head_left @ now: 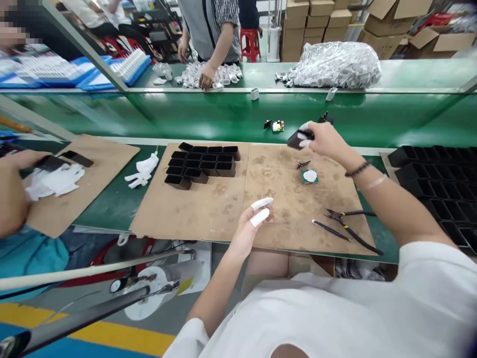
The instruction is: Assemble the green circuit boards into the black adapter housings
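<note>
The right hand [323, 141] grips a black case [295, 140] between thumb and fingers by its right end, so that the rest juts out leftward past the white-covered fingertips [304, 143]. The case is tilted, at the far edge of the cardboard [223, 214], right of that edge's middle; whether it touches the cardboard cannot be told. The left hand [257, 215] is loosely open near the middle of the cardboard's near edge, its white-covered thumb and forefinger slightly apart, well short of the case. Nearer the person than the case, toward the cardboard's right edge, lie a small metal part [303, 164] and, just beside it, a green board [309, 176] with a white top. Close to the near right corner are the tweezers [331, 230] and the cutters [336, 216], whose handles reach past the right edge. A block of open black boxes [203, 162] stands at the far left corner. Beyond the far edge, on the green belt [208, 115], a small part [278, 126] with white and yellow pieces lies left of the case.
</note>
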`<action>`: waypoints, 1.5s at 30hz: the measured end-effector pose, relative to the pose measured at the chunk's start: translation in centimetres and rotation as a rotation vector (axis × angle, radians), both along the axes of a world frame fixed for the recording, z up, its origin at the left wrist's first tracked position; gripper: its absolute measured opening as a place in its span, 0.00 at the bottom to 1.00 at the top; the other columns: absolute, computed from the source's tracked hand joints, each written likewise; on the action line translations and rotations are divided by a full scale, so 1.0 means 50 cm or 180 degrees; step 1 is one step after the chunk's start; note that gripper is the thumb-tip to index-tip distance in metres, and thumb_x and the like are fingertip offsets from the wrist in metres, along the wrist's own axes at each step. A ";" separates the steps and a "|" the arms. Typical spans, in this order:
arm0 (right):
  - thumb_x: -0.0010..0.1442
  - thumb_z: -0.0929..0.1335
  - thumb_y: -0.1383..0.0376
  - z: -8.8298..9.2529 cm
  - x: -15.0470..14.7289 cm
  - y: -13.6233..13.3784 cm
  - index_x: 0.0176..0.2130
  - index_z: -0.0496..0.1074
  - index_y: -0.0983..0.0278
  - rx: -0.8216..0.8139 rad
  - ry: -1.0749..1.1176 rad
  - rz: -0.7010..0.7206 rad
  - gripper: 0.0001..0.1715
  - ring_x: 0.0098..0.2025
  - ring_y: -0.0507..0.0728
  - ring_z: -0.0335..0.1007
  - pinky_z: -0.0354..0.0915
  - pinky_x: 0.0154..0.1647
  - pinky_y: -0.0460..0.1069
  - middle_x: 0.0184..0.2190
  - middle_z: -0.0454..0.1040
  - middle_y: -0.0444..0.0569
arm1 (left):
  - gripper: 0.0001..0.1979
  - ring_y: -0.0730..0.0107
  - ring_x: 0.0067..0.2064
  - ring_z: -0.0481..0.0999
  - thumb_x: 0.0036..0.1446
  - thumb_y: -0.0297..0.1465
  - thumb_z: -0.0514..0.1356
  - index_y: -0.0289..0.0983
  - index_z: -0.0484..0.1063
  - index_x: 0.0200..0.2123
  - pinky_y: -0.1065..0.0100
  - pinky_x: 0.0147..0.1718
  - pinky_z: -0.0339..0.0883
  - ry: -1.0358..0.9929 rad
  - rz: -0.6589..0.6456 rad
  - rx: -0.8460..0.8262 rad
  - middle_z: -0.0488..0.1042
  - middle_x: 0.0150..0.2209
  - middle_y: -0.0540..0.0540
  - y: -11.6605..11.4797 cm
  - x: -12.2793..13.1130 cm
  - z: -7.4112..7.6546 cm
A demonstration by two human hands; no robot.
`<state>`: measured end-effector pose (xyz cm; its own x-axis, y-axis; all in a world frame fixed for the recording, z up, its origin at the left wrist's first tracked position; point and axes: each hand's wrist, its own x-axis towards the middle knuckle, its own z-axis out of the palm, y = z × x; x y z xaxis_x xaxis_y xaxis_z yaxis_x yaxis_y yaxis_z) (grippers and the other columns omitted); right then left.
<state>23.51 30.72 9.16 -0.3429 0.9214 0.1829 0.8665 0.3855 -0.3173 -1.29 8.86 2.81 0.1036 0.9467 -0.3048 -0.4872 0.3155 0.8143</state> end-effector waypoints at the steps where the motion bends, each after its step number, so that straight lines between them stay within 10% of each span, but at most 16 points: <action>1: 0.58 0.71 0.69 -0.003 0.005 0.059 0.54 0.77 0.69 -0.0056 -0.0436 -0.0269 0.23 0.51 0.69 0.78 0.71 0.52 0.59 0.48 0.82 0.61 | 0.22 0.66 0.40 0.81 0.48 0.39 0.75 0.38 0.82 0.47 0.66 0.44 0.73 0.0251 0.0083 0.0062 0.83 0.41 0.45 -0.004 -0.006 -0.007; 8: 0.56 0.74 0.69 -0.035 -0.086 0.291 0.60 0.74 0.73 -0.0405 -0.1370 -0.0284 0.32 0.56 0.70 0.75 0.70 0.54 0.56 0.55 0.78 0.68 | 0.20 0.62 0.46 0.81 0.52 0.40 0.71 0.39 0.80 0.47 0.60 0.52 0.73 0.1369 0.0678 0.0188 0.83 0.41 0.44 -0.013 -0.069 -0.049; 18: 0.61 0.73 0.72 -0.082 -0.231 0.383 0.52 0.73 0.92 -0.0853 -0.1112 0.0229 0.25 0.52 0.59 0.73 0.61 0.49 0.48 0.51 0.77 0.77 | 0.23 0.52 0.56 0.71 0.60 0.29 0.64 0.40 0.72 0.59 0.49 0.59 0.66 0.4953 0.0928 0.1389 0.70 0.53 0.38 0.154 -0.201 -0.033; 23: 0.60 0.71 0.75 -0.024 -0.191 0.312 0.48 0.76 0.91 -0.0686 -0.1014 0.0245 0.20 0.48 0.60 0.74 0.61 0.47 0.50 0.47 0.79 0.76 | 0.10 0.43 0.61 0.64 0.62 0.24 0.61 0.38 0.79 0.45 0.43 0.57 0.62 0.5861 0.0512 0.1377 0.68 0.55 0.33 0.228 -0.216 -0.014; 28: 0.55 0.71 0.74 0.033 -0.121 0.119 0.48 0.81 0.70 -0.0506 -0.0631 0.0458 0.20 0.45 0.61 0.78 0.67 0.45 0.49 0.45 0.84 0.55 | 0.04 0.47 0.61 0.65 0.63 0.28 0.62 0.41 0.77 0.40 0.45 0.58 0.60 0.5319 0.0616 0.2004 0.70 0.56 0.38 0.144 -0.159 0.006; 36: 0.53 0.73 0.71 -0.102 -0.066 -0.234 0.46 0.77 0.64 -0.1121 -0.0041 0.0884 0.19 0.47 0.66 0.78 0.72 0.49 0.56 0.45 0.82 0.55 | 0.07 0.55 0.49 0.74 0.58 0.28 0.66 0.40 0.73 0.40 0.56 0.51 0.67 0.4230 0.0393 0.1680 0.73 0.47 0.41 -0.025 -0.019 -0.043; 40: 0.52 0.76 0.66 -0.122 -0.072 -0.263 0.59 0.71 0.69 -0.0838 -0.0365 0.1034 0.35 0.61 0.73 0.70 0.67 0.59 0.62 0.58 0.74 0.65 | 0.24 0.59 0.45 0.74 0.54 0.29 0.70 0.38 0.69 0.53 0.57 0.50 0.69 0.3784 0.0653 0.1224 0.70 0.49 0.40 -0.031 -0.003 -0.052; 45: 0.57 0.70 0.70 -0.095 -0.099 -0.239 0.50 0.74 0.71 -0.0950 -0.1071 0.1052 0.20 0.49 0.70 0.76 0.67 0.47 0.56 0.47 0.79 0.64 | 0.48 0.68 0.33 0.72 0.49 0.31 0.73 0.38 0.56 0.70 0.59 0.42 0.73 0.2986 0.0045 0.0663 0.71 0.48 0.42 -0.028 -0.016 -0.060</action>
